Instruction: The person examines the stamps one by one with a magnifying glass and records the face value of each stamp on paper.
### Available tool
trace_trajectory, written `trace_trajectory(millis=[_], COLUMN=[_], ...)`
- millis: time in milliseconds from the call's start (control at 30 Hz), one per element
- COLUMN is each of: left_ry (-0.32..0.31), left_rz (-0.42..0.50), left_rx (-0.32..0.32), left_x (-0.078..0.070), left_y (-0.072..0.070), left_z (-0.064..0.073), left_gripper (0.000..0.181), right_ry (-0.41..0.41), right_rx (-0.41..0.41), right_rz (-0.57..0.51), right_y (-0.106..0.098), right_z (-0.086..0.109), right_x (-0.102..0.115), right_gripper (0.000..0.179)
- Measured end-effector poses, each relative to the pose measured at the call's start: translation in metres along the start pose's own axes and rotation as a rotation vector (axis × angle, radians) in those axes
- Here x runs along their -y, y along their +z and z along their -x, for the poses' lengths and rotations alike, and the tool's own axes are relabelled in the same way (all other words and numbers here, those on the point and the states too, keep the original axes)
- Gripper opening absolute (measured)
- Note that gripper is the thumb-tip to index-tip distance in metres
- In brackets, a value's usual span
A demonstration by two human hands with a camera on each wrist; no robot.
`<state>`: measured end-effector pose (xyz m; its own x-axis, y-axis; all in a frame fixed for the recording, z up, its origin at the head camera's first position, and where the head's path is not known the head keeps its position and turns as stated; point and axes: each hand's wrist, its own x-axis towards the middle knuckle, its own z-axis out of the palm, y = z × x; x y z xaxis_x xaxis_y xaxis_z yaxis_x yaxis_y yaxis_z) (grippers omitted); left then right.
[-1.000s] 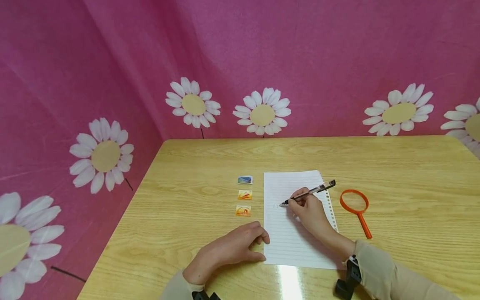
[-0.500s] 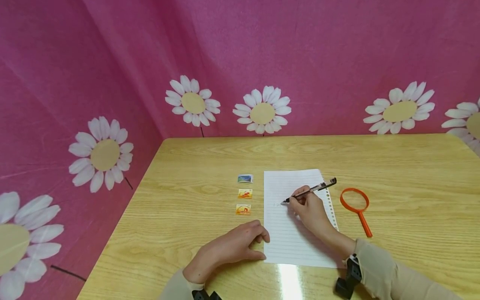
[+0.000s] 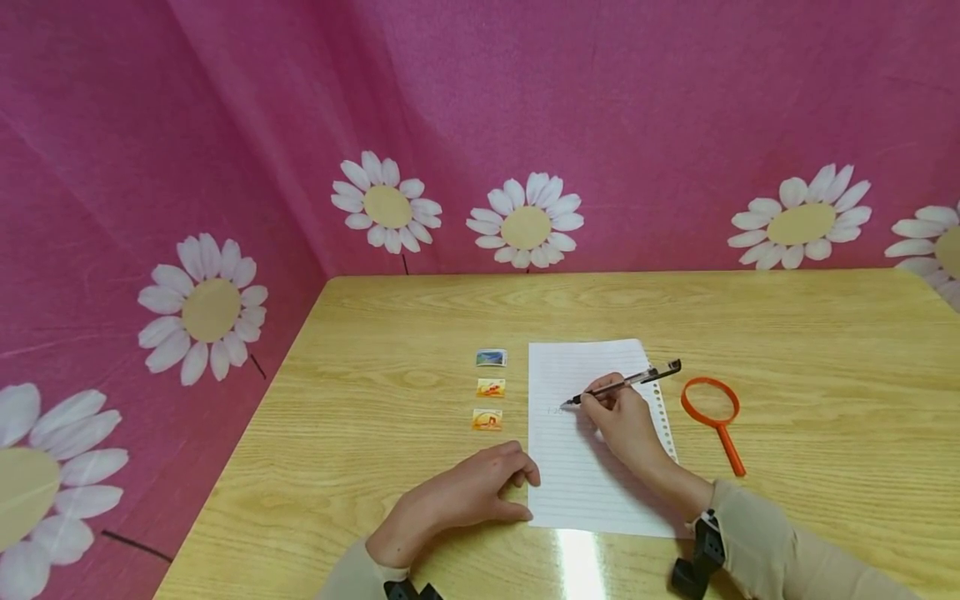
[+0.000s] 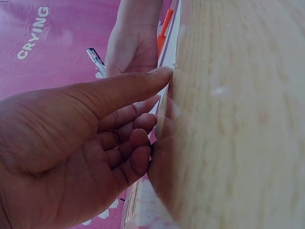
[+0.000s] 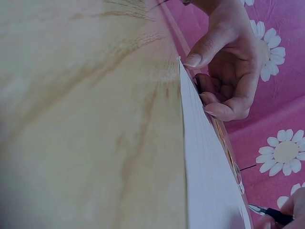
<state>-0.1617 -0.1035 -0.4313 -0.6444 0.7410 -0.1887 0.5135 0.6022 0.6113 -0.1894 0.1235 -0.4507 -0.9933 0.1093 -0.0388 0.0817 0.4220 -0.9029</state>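
Note:
A lined sheet of paper (image 3: 585,483) with punched holes down its right side lies on the wooden table. My right hand (image 3: 626,421) pinches a black-and-clear pen (image 3: 637,377), its tip at the upper left of the sheet beside a short row of faint handwriting (image 3: 553,411). In the right wrist view the pen's tip (image 5: 257,209) points toward the paper. My left hand (image 3: 472,487) rests at the sheet's lower left edge, thumb and fingertips touching it. The left wrist view shows that hand's thumb (image 4: 138,88) at the paper's edge, the other fingers loosely bent.
Three small stamp-like cards, one blue (image 3: 491,357) and two yellow (image 3: 491,387), line up left of the sheet. A red magnifying glass (image 3: 722,427) lies to its right. Pink flowered cloth (image 3: 637,125) hangs behind and left of the wooden table (image 3: 360,375).
The pen has tilted slightly in my right hand, and the written marks have grown a little to the right. My left hand has stayed in place.

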Motion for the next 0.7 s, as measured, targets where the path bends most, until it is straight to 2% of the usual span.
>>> trace_trajectory(millis=[200, 700], left_ry=[-0.016, 0.016], left_rz=[0.001, -0.005], left_rx=[0.003, -0.009], left_x=[-0.0010, -0.0001], left_y=[0.0001, -0.0002], left_z=[-0.0003, 0.0008], left_gripper=[0.026, 0.026], right_ry=[0.016, 0.036], right_rx=[0.000, -0.018], right_rz=[-0.015, -0.113], right_y=[-0.0009, -0.0018], right_z=[0.0009, 0.0024], right_x=[0.0010, -0.0029], right_gripper=[0.013, 0.013])
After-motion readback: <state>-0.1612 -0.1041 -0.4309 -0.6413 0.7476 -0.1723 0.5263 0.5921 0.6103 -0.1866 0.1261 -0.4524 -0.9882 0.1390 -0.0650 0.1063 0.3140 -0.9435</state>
